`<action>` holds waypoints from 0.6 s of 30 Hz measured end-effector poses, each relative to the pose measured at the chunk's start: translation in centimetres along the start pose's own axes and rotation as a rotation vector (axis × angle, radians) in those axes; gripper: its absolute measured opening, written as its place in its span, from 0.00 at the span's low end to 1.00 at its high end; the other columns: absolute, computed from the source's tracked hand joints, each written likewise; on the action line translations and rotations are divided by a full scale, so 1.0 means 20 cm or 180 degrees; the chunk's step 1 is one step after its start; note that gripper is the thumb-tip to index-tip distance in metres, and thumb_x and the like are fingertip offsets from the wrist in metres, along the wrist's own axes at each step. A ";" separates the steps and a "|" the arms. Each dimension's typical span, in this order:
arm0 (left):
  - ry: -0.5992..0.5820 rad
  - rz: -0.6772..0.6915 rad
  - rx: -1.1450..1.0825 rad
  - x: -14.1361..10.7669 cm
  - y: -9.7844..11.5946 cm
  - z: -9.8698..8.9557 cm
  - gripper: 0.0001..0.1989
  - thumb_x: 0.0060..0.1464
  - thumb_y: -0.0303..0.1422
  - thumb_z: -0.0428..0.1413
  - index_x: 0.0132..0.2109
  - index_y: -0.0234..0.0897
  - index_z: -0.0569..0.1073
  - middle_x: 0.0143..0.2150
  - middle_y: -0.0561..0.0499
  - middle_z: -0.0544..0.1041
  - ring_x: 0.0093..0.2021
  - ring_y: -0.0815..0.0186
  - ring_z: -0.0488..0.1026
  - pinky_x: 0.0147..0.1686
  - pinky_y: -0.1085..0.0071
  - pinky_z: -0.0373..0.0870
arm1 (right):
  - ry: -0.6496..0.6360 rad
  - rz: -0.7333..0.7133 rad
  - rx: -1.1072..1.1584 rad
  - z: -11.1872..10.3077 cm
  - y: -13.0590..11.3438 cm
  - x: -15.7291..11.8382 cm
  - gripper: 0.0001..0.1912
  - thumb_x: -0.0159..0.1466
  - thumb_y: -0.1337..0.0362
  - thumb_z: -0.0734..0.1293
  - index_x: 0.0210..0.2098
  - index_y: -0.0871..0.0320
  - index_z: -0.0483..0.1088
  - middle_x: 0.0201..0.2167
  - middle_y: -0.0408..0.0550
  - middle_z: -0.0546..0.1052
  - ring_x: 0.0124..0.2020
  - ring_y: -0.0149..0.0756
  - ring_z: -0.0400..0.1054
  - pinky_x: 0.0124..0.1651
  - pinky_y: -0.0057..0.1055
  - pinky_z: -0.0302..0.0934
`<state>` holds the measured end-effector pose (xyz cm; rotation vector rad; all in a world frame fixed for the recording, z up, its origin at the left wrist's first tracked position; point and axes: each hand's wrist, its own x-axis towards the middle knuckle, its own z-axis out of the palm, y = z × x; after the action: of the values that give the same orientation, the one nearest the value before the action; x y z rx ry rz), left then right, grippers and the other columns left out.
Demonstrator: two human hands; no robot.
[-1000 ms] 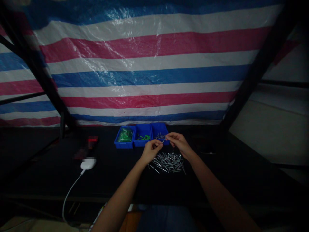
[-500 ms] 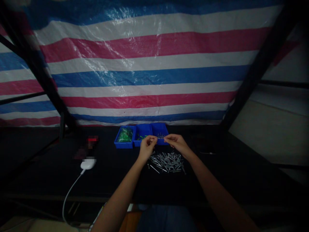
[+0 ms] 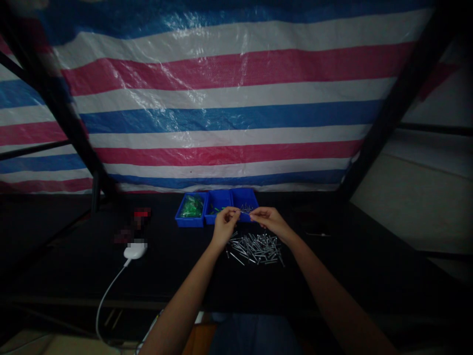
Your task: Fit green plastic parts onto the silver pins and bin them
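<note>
My left hand and my right hand are closed in fingertip pinches, held close together in front of the blue bins. Between the fingertips runs a thin silvery screw, its ends hidden by the fingers. Below the hands, a loose pile of long metal screws lies on the black table. Behind them, the right blue bin contains several metal screws. The middle blue bin has a few small green pieces, partly covered by my left hand.
The left blue bin contains a clear bag of green pieces. Farther left on the black table lie a white device with a cable and a blurred red item. A striped sheet hangs behind the table.
My right hand has shifted very slightly left, towards my left hand. Both hands keep their pinch, and the bins and screw pile look the same.
</note>
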<state>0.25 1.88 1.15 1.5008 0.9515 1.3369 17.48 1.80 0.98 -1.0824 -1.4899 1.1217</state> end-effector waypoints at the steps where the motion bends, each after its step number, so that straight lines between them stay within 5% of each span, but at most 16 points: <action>1: -0.0001 -0.0001 0.0001 0.00 0.00 0.00 0.15 0.46 0.40 0.56 0.35 0.31 0.70 0.22 0.55 0.66 0.18 0.76 0.60 0.17 0.79 0.54 | -0.0052 0.0006 -0.0040 0.00 0.00 0.00 0.17 0.47 0.53 0.68 0.29 0.62 0.71 0.22 0.45 0.72 0.17 0.24 0.57 0.19 0.23 0.49; 18: -0.0283 -0.0142 -0.0052 0.00 -0.03 0.01 0.15 0.45 0.40 0.57 0.34 0.31 0.71 0.24 0.53 0.67 0.20 0.76 0.60 0.20 0.79 0.56 | -0.0729 0.0241 -0.0174 0.06 -0.01 -0.02 0.18 0.46 0.53 0.69 0.25 0.62 0.69 0.18 0.40 0.67 0.18 0.23 0.56 0.20 0.23 0.47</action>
<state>0.54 2.06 0.53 1.5056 0.9104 1.2331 16.31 1.14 0.98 -1.0836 -1.6775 1.2992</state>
